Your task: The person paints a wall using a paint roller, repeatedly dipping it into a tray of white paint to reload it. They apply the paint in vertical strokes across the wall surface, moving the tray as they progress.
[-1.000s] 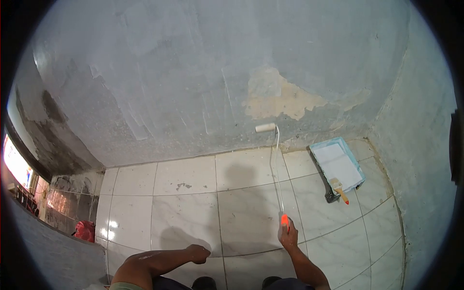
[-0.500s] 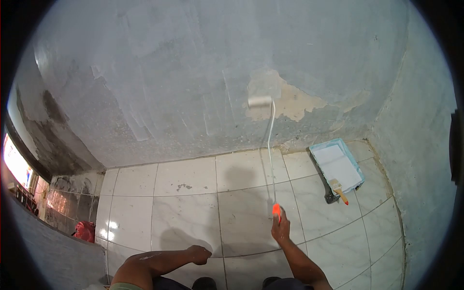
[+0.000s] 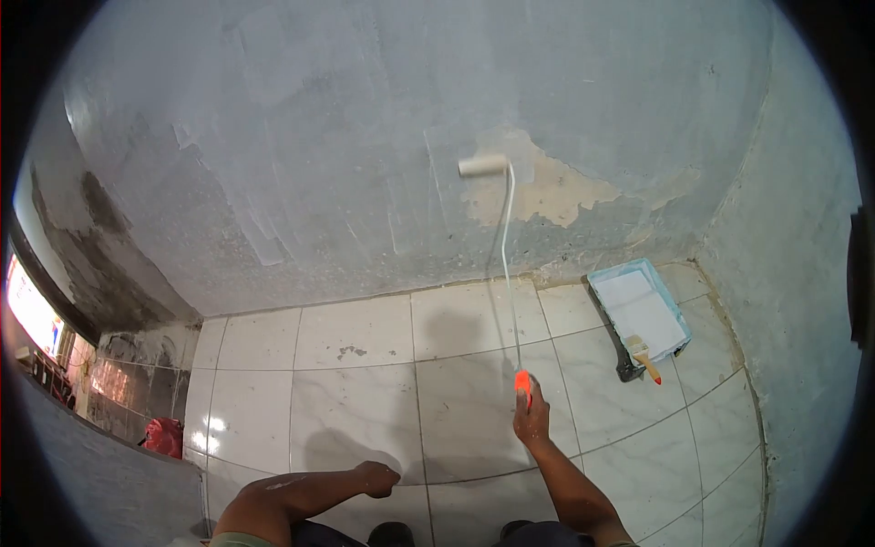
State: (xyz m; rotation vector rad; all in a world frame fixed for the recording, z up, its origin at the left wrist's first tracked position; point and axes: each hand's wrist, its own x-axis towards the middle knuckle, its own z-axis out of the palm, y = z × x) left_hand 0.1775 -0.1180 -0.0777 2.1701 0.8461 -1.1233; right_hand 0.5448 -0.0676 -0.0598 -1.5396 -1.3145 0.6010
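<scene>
My right hand [image 3: 532,412] grips the orange handle [image 3: 523,383] of a paint roller with a long thin metal rod. The pale roller head [image 3: 482,166] rests against the grey wall [image 3: 337,137], at the left edge of a bare cream patch [image 3: 547,187]. My left hand [image 3: 377,479] is curled closed near my knees, above the tiled floor; whether anything is inside it is hidden. Off to the right, a light blue paint tray [image 3: 670,305] holds pale paint, with a wooden-handled brush [image 3: 648,367] lying on its near edge.
White floor tiles [image 3: 351,333] run up to the wall. A red bag [image 3: 164,438] lies at the left beside a low grey wall [image 3: 109,483]. Another wall [image 3: 811,273] stands on the right. A bright opening [image 3: 32,305] is at the far left.
The roller head has moved up and slightly left on the wall. My right hand has risen a little with the handle. My left hand stays nearly in place.
</scene>
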